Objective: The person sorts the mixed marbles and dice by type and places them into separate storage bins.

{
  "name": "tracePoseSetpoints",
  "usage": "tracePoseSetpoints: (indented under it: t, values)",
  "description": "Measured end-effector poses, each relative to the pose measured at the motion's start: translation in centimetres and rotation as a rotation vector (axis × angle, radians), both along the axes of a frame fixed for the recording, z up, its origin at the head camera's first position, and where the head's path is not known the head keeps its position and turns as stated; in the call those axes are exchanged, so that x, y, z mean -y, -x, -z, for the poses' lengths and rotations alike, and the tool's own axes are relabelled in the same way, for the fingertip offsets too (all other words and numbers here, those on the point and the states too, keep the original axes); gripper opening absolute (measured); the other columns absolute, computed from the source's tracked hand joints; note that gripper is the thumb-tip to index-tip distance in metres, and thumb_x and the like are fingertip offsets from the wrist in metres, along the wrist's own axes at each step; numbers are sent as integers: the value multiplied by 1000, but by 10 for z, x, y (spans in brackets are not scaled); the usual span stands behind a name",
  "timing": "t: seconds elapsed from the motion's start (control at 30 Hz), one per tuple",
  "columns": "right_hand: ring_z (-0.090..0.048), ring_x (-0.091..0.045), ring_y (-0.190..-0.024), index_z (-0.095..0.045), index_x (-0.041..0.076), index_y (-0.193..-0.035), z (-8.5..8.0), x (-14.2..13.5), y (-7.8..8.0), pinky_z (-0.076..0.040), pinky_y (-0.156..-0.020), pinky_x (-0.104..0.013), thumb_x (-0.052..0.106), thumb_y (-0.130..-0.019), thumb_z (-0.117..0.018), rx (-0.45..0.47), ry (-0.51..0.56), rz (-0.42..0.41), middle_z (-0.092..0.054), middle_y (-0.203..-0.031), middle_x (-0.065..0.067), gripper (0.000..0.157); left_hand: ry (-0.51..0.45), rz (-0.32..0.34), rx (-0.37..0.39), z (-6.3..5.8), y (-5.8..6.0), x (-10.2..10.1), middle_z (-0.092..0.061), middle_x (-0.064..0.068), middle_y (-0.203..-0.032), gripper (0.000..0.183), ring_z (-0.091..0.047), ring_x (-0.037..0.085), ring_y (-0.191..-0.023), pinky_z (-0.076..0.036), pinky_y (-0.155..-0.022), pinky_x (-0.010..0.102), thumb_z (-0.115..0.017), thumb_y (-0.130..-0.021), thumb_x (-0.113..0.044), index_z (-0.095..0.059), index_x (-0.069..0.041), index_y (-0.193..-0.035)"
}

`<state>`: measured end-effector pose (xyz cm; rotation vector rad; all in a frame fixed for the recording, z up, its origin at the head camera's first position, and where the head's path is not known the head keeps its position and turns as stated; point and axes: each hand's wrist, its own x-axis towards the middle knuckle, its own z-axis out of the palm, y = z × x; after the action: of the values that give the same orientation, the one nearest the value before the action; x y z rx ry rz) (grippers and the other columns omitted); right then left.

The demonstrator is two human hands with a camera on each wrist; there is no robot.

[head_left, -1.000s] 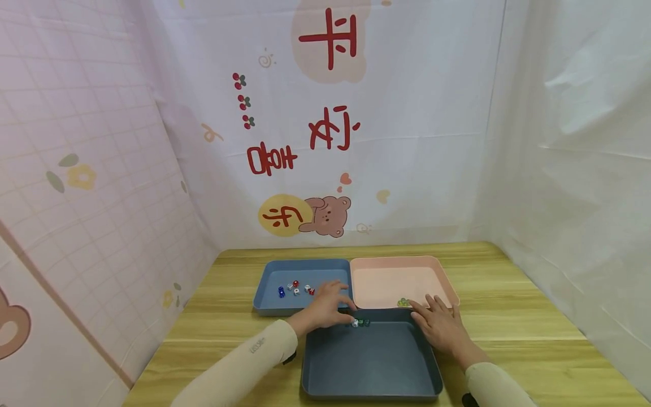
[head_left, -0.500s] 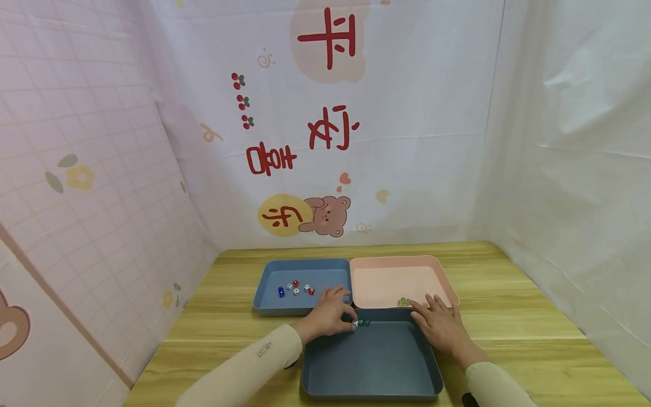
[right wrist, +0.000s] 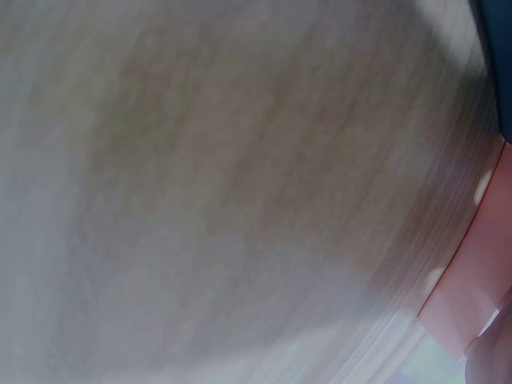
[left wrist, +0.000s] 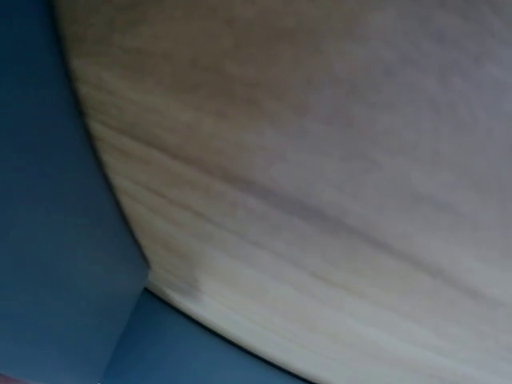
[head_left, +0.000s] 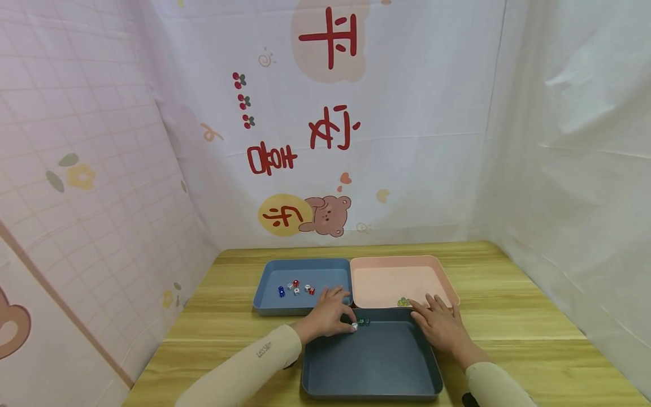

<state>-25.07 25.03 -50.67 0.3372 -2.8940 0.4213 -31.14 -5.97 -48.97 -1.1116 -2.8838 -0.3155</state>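
In the head view my left hand (head_left: 330, 315) reaches over the back left corner of the dark grey-blue tray (head_left: 373, 390). Its thumb and forefinger pinch a white die (head_left: 354, 327). Just right of that die, green dice (head_left: 364, 322) sit by the tray's back wall. My right hand (head_left: 441, 327) rests with spread fingers on the right rims where the dark tray and the pink tray (head_left: 394, 271) meet. Close to its fingertips, yellow-green dice (head_left: 403, 302) lie at the pink tray's front edge. Neither wrist view shows the dice.
A blue tray (head_left: 325, 270) at the back left holds several red, white and blue dice (head_left: 296, 288). All three trays stand against one another on a wood-grain table (head_left: 508, 316). A printed cloth (head_left: 422, 169) hangs behind the table.
My left hand's thumb and forefinger have closed on the white die, which has shifted slightly toward me, away from the green dice. My right hand has stayed in place.
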Motion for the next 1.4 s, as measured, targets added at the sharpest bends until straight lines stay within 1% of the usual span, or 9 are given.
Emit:
tracePoseSetpoints:
  t: [0.13, 0.33, 0.4, 0.6, 0.73, 0.93, 1.03, 1.2, 1.4]
  values:
    - [-33, -50, -138, -57, 14, -142, 1, 0, 0, -13, -105, -76, 38, -106, -45, 5, -4, 1, -43, -147, -28, 45, -23, 10, 10, 1, -1, 0, -50, 9, -144, 14, -31, 32, -143, -19, -114, 63, -79, -85, -39, -79, -28, -93]
    - [-33, -51, -137, -57, 14, -142, 1, 0, 0, -13, -105, -76, 39, -106, -45, 0, 2, 1, -43, -147, -28, 45, -64, 14, 18, 1, 4, 2, -50, 10, -142, 11, -33, 32, -141, -20, -113, 62, -79, -85, -37, -78, -28, -91]
    - [-34, -51, -137, -57, 14, -141, 1, 0, 0, -14, -105, -76, 38, -106, -45, -3, 3, 2, -43, -147, -28, 45, -74, 9, 19, -2, 6, 3, -51, 10, -142, 11, -35, 31, -139, -21, -113, 61, -79, -84, -37, -78, -28, -90]
    - [-34, -51, -137, -57, 14, -141, 0, 0, 0, -15, -104, -77, 38, -106, -45, 7, -2, 2, -43, -147, -29, 45, -115, -8, 17, -17, 9, 8, -50, 13, -142, 9, -37, 34, -137, -22, -113, 61, -80, -85, -36, -79, -27, -87]
    - [-34, -51, -137, -57, 14, -141, -1, -1, 0, -14, -105, -76, 38, -106, -45, 2, 0, 0, -43, -147, -28, 45, -146, -36, 2, -26, 13, 11, -50, 13, -142, 10, -37, 34, -137, -23, -113, 60, -80, -84, -36, -79, -26, -87]
    - [-34, -51, -137, -57, 14, -141, 0, 0, 1, -14, -104, -77, 39, -105, -45, -4, -7, 1, -44, -147, -28, 45, -196, -107, -19, -39, 25, 22, -51, 12, -140, 12, -36, 37, -138, -21, -113, 63, -81, -83, -34, -80, -23, -86]
    - [-34, -51, -137, -57, 15, -141, 1, -1, 1, -14, -104, -77, 39, -105, -45, -3, -11, 3, -44, -147, -28, 45, -226, -145, -11, -43, 32, 30, -50, 14, -141, 11, -36, 38, -137, -17, -113, 65, -81, -84, -32, -79, -22, -87]
    - [-32, -51, -138, -57, 15, -142, 2, -1, 1, -14, -105, -77, 39, -106, -45, 5, -9, 7, -43, -147, -28, 45, -254, -242, -11, -43, 45, 48, -48, 15, -143, 10, -35, 38, -137, -17, -113, 63, -80, -85, -30, -78, -21, -89]
    - [-32, -50, -138, -56, 16, -142, 2, -2, 2, -14, -105, -76, 40, -106, -44, 7, -9, 11, -43, -147, -28, 46, -262, -379, -51, -42, 57, 73, -48, 18, -143, 11, -34, 42, -136, -17, -111, 64, -79, -86, -30, -78, -20, -90]
